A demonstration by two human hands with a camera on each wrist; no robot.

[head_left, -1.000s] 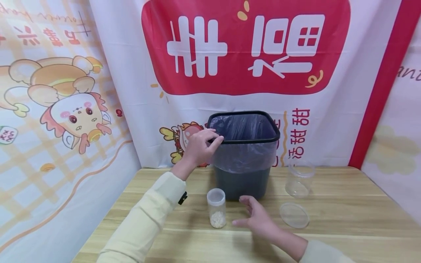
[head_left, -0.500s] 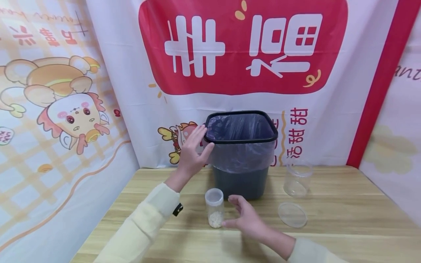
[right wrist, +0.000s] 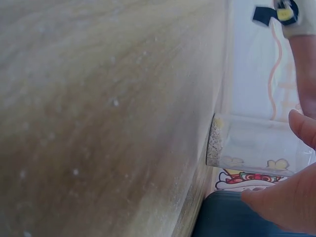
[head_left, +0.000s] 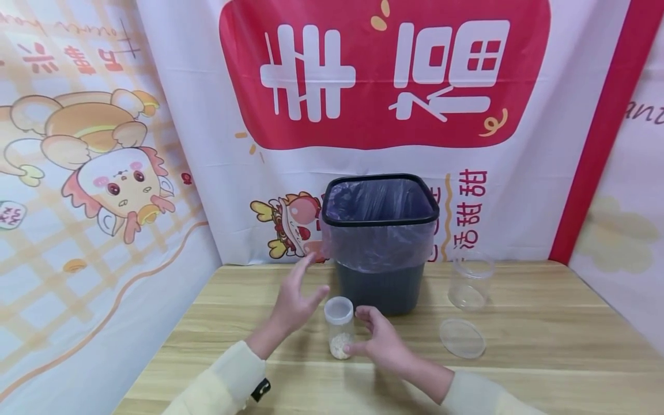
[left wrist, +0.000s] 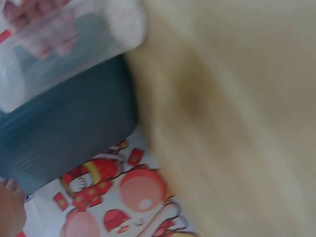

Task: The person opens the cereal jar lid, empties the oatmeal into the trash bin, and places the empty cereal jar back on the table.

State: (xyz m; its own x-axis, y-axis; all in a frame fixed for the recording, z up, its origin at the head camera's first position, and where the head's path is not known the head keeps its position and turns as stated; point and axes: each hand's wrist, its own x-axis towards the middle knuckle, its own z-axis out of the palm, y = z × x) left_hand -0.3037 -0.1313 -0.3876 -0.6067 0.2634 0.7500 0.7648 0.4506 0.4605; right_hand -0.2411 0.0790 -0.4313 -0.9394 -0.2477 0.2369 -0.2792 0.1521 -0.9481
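A clear cylindrical jar (head_left: 340,331) stands upright on the table, with white grains at its bottom and a frosted top. My right hand (head_left: 386,344) is at its right side, fingers loosely spread and the thumb tip overlapping the lower jar in the head view. In the right wrist view a gap shows between the jar (right wrist: 264,143) and the fingers (right wrist: 289,200). To the jar's left, my left hand (head_left: 293,302) is held with thumb and fingers apart, holding nothing. Only a bit of the left hand (left wrist: 10,210) shows in its wrist view.
Behind the jar stands a dark bin (head_left: 378,285) with a black rim and a clear liner folded over it. An open clear tub (head_left: 469,288) and a round clear lid (head_left: 461,338) are at the right on the wooden table (head_left: 550,357). A printed cloth (head_left: 192,115) hangs behind.
My left hand has let go of the bin's rim and come down to the left of the jar. My right hand has moved left, closer to the jar.
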